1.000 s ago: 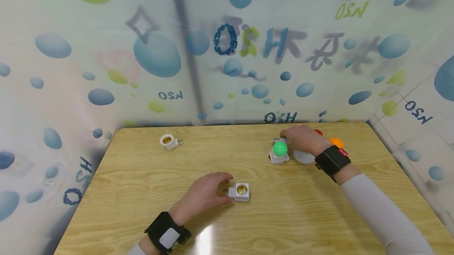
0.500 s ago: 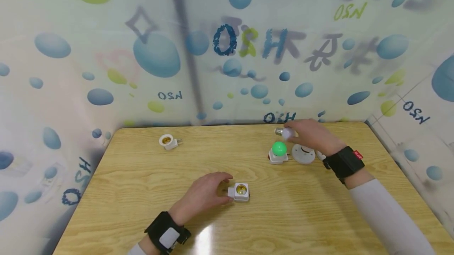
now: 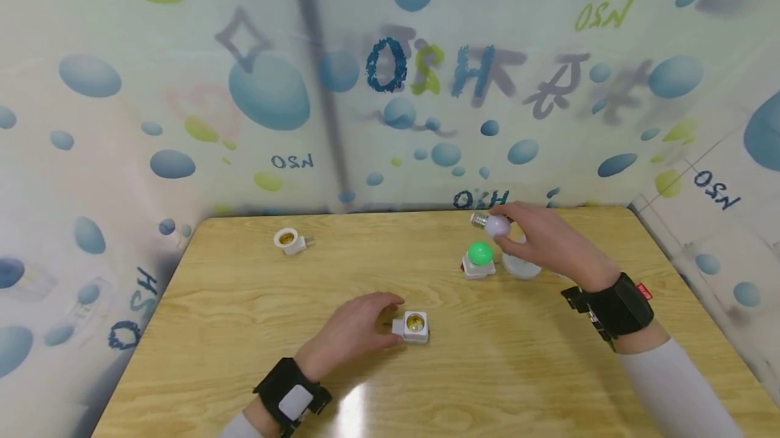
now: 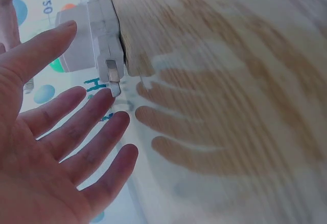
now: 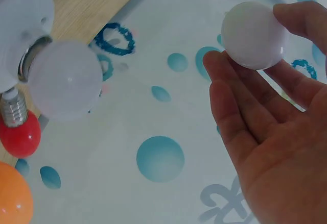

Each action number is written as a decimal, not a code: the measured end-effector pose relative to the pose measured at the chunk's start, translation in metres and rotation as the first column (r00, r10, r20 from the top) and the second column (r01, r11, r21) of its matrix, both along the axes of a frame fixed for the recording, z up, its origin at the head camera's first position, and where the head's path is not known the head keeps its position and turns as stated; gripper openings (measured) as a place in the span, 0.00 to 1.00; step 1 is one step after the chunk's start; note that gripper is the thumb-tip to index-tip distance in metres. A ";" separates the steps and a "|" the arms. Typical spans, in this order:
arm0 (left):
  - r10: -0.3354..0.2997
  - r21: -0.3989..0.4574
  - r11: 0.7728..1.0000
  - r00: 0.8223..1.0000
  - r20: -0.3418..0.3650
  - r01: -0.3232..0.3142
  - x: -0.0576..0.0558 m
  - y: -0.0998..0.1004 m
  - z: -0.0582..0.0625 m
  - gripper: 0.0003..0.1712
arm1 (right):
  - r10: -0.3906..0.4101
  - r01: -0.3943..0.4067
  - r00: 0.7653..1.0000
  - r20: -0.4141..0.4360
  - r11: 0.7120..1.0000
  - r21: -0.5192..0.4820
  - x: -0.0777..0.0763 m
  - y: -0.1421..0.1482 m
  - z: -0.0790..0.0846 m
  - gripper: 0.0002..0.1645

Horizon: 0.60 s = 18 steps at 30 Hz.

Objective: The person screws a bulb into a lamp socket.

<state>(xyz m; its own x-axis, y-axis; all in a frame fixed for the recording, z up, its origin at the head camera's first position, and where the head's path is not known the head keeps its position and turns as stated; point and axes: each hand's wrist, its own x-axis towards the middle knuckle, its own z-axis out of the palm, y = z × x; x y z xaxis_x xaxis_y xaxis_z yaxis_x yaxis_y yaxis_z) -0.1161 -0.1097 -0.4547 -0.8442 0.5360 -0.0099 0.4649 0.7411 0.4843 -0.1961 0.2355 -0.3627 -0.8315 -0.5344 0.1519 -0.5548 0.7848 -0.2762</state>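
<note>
My right hand (image 3: 557, 245) pinches a white light bulb (image 3: 497, 225) by its globe, above the back right of the table. The bulb's metal screw end points left; in the right wrist view only its globe (image 5: 254, 35) shows. My left hand (image 3: 353, 326) lies at a square white plug-in bulb socket (image 3: 416, 327), whose opening faces up. Its thumb is against or very near the socket's side, while the other fingers are spread loosely around the prongs. In the left wrist view the socket (image 4: 106, 40) stands beyond the thumb.
A green bulb (image 3: 481, 253) sits in another white socket. Beside it is a round white base (image 3: 521, 267), bearing a white bulb (image 5: 66, 81). Red (image 5: 21, 134) and orange (image 5: 13, 196) bulbs lie nearby. A round-topped plug-in socket (image 3: 288, 242) lies at the back left.
My right hand has lifted the white bulb from among the things at the back right, and the wrist has swung rightward. My left hand has stayed by the square socket.
</note>
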 end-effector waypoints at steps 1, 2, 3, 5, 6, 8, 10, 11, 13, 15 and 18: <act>-0.004 -0.001 1.000 1.000 -0.002 0.004 -0.001 0.001 0.000 0.37 | 0.007 -0.007 1.000 -0.011 1.000 -0.012 0.003 -0.001 0.001 0.29; -0.008 -0.003 1.000 1.000 -0.005 0.008 -0.001 0.002 0.001 0.37 | 0.013 -0.013 1.000 -0.024 1.000 -0.020 0.005 -0.002 0.001 0.29; -0.012 -0.004 1.000 1.000 -0.005 0.012 -0.002 0.003 0.001 0.37 | 0.020 -0.021 0.999 -0.036 0.999 -0.030 0.008 -0.003 0.001 0.29; -0.018 -0.004 1.000 1.000 0.002 0.018 -0.003 0.005 0.001 0.36 | 0.031 -0.034 0.998 -0.049 0.998 -0.050 0.013 -0.006 0.000 0.29; -0.021 -0.006 1.000 1.000 0.008 0.021 -0.003 0.006 0.001 0.36 | 0.034 -0.037 0.998 -0.047 0.997 -0.066 0.016 -0.007 0.000 0.28; -0.023 -0.012 1.000 1.000 0.013 0.023 -0.003 0.007 0.001 0.37 | 0.039 -0.044 0.998 -0.045 0.994 -0.095 0.023 -0.009 -0.001 0.28; -0.024 -0.017 1.000 0.999 0.020 0.025 -0.003 0.009 0.001 0.37 | 0.041 -0.045 0.999 -0.034 0.991 -0.122 0.029 -0.013 -0.002 0.27; -0.027 -0.019 0.999 0.999 0.020 0.027 -0.003 0.009 0.001 0.37 | 0.043 -0.046 0.999 -0.025 0.989 -0.138 0.031 -0.014 -0.003 0.27; -0.029 -0.019 0.999 0.999 0.020 0.030 -0.004 0.010 0.001 0.37 | 0.042 -0.044 0.999 -0.022 0.988 -0.150 0.036 -0.018 -0.004 0.27; -0.033 -0.018 0.999 0.999 0.020 0.034 -0.004 0.011 0.001 0.37 | 0.045 -0.048 0.999 -0.024 0.986 -0.157 0.040 -0.022 -0.006 0.26; -0.044 -0.013 0.999 0.999 0.025 0.044 -0.004 0.012 0.000 0.36 | 0.061 -0.065 0.998 -0.030 0.985 -0.162 0.045 -0.027 -0.009 0.26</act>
<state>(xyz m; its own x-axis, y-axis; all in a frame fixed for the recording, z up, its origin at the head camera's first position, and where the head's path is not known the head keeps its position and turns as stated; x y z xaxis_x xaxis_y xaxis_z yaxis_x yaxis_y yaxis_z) -0.1204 -0.0974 -0.4549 -0.8193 0.5720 -0.0380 0.4850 0.7270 0.4860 -0.1510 0.2083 -0.3721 -0.7916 -0.5523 0.2615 -0.6104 0.6935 -0.3828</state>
